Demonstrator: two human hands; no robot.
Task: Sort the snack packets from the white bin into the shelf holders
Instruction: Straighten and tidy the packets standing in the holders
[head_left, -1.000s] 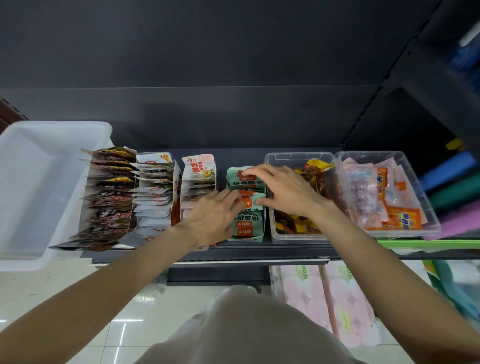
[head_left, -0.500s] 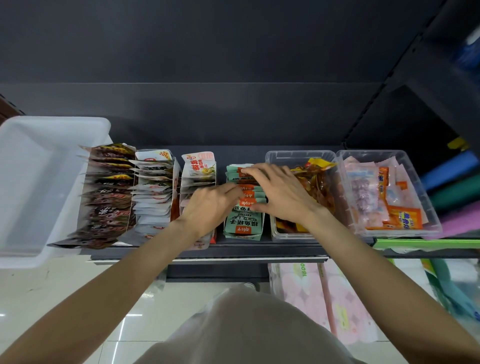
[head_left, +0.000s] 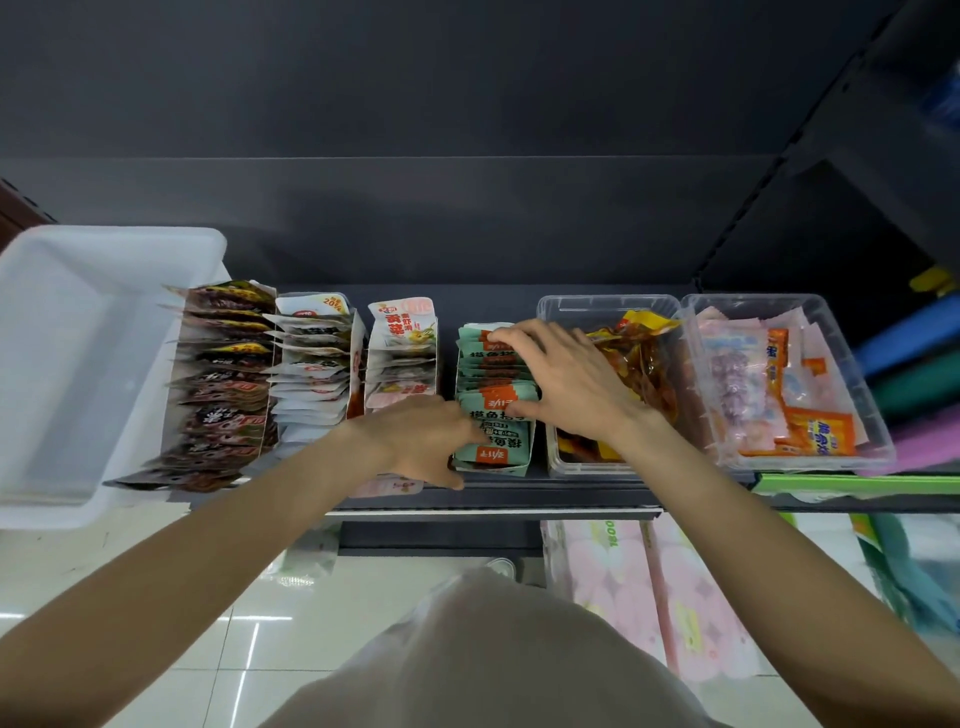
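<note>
Both hands work the row of mint-green and orange snack packets (head_left: 493, 395) standing in a white card holder (head_left: 522, 462) on the dark shelf (head_left: 519, 496). The right hand (head_left: 563, 384) spans the row, fingers curled over the far packets and thumb against a near one. The left hand (head_left: 426, 441) presses flat fingers on the front packets. The white plastic bin (head_left: 62, 364) sits at the far left.

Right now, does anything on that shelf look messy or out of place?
Yes. The row of dark brown snack packets at the left fans out askew, its front packets overhanging the dark shelf edge. The other rows stand tidier.
</note>
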